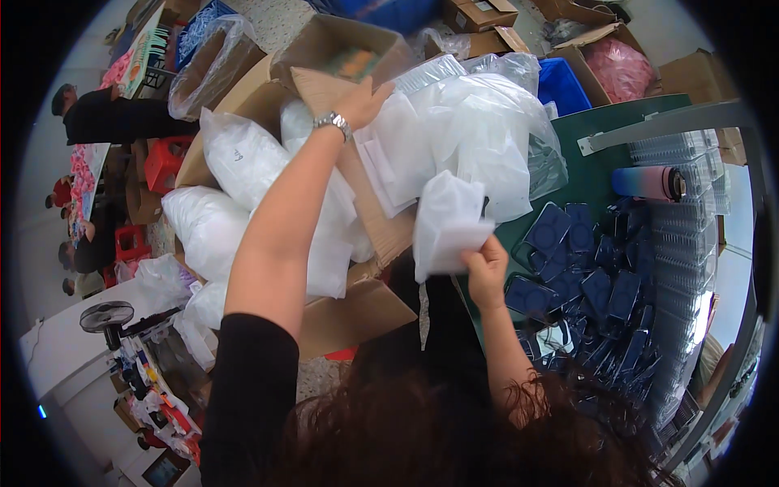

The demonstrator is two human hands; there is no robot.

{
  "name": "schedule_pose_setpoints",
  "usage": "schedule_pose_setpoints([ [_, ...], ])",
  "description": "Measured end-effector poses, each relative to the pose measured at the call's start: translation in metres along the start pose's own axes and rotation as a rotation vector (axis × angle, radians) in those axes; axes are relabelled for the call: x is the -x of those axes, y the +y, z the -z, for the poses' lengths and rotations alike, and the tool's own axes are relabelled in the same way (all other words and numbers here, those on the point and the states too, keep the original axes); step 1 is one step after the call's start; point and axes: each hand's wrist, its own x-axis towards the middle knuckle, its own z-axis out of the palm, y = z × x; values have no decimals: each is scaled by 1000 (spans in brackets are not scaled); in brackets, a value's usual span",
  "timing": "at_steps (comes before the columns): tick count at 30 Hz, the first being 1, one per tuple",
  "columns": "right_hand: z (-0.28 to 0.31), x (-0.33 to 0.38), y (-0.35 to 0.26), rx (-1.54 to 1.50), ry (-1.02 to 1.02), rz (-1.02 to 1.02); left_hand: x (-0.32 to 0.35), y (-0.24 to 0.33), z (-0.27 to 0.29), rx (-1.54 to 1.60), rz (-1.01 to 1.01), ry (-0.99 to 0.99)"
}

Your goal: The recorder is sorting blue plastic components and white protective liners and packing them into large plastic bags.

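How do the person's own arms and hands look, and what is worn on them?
The left arm has a black sleeve that ends above the elbow, leaving the forearm bare. A silver metal-link wristwatch sits on the left wrist. The left hand and the right hand are bare, without gloves. The right forearm is bare too; no sleeve shows on it.

White translucent bags (454,219), brown cardboard box (357,316), dark blue cases (580,260), green table (600,174), silver wristwatch (333,122), black sleeve (247,390).

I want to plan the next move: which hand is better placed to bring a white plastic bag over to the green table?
The right hand: it already grips a white plastic bag beside the green table.
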Motion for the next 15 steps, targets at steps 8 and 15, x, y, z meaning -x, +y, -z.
schedule_pose_setpoints([
  [8,-33,-76,58,742,49,398,-12,0,-20,169,-19,-349],
  [15,-7,-94,59,918,304,421,28,20,-30,612,307,-401],
])
